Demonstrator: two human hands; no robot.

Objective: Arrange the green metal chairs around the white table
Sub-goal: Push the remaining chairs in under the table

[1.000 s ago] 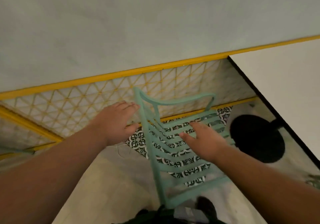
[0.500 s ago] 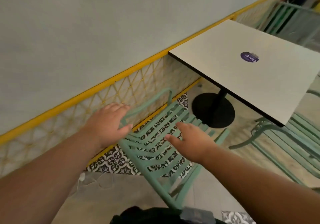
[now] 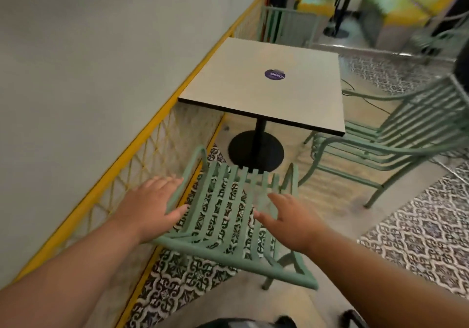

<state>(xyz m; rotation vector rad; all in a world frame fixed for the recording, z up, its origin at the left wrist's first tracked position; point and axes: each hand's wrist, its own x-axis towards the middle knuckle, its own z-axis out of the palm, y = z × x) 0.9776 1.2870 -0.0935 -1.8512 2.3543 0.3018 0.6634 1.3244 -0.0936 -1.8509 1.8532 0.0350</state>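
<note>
A green metal slatted chair (image 3: 223, 254) stands right below me, its seat facing the white square table (image 3: 266, 94) on a black pedestal. My left hand (image 3: 152, 206) lies against the chair's left armrest, fingers spread over its outer side and thumb on the inner side, not closed around it. Over the right side of the seat, my right hand (image 3: 289, 221) hovers with fingers apart, just short of the right armrest. A second green chair (image 3: 396, 147) sits at the table's right side. Behind the table's far edge stands a third green chair (image 3: 286, 23).
A grey wall with a yellow rail and yellow lattice (image 3: 152, 145) runs along the left, close to the chair and table. The table carries a purple sticker (image 3: 274, 74). Another table's black pedestal (image 3: 337, 15) and bright seating stand far back. The floor is patterned tile and plain concrete.
The view has swung right from the wall, bringing the table and other chairs into sight. The near chair now faces the table squarely. Both hands stay spread at its sides.
</note>
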